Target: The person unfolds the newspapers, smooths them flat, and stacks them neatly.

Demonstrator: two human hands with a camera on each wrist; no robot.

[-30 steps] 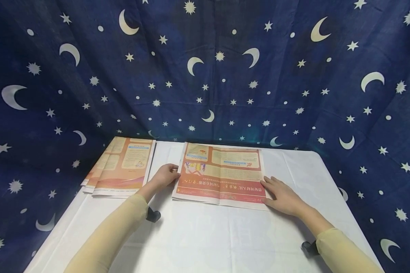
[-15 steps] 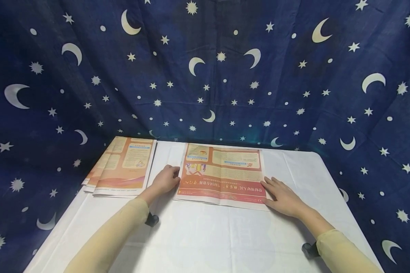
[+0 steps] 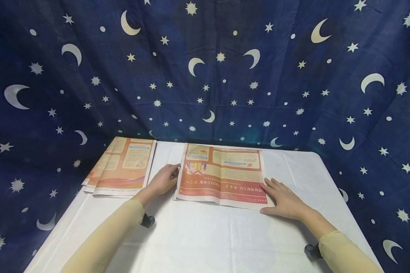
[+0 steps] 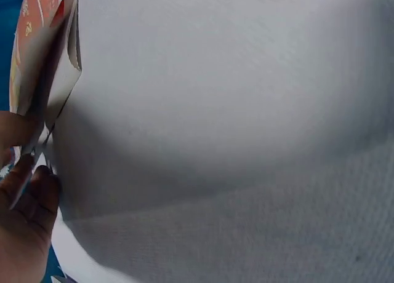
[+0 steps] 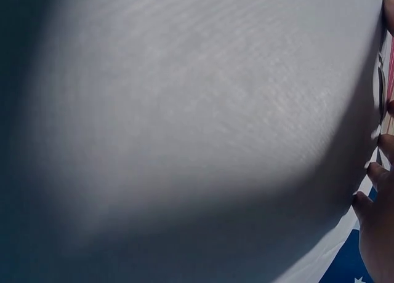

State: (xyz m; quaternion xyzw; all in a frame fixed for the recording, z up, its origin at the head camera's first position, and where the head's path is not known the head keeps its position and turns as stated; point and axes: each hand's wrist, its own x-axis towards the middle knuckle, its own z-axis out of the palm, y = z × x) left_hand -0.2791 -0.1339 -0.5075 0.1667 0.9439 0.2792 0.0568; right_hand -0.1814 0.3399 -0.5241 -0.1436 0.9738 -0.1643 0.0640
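Orange-and-red newsprint, head view: one folded newspaper (image 3: 222,176) lies flat on the white tablecloth (image 3: 208,239), toward the far side, a crease down its middle. Left hand (image 3: 164,180) is at the left edge with fingers bent in; right hand (image 3: 285,199) is spread at the right edge, fingertips on or against the margin, thumb by the near corner. Probable reason for this pairing: one side is pinched while the other is steadied (inference only). Overlapping papers (image 3: 123,167) lie fanned at far left, presumably set apart to leave the middle free. Open cloth in front and to the right; the curtain (image 3: 205,76) bounds the far side; the gap on the left is narrow, mostly taken up by the hand.

Left wrist view: thumb above, fingers below, the newspaper's edge nipped between them; layers gape just beyond the grip.

Right wrist view: mostly shadowed cloth; fingertips line the newspaper's edge at far right, relaxed, with no grip visible.
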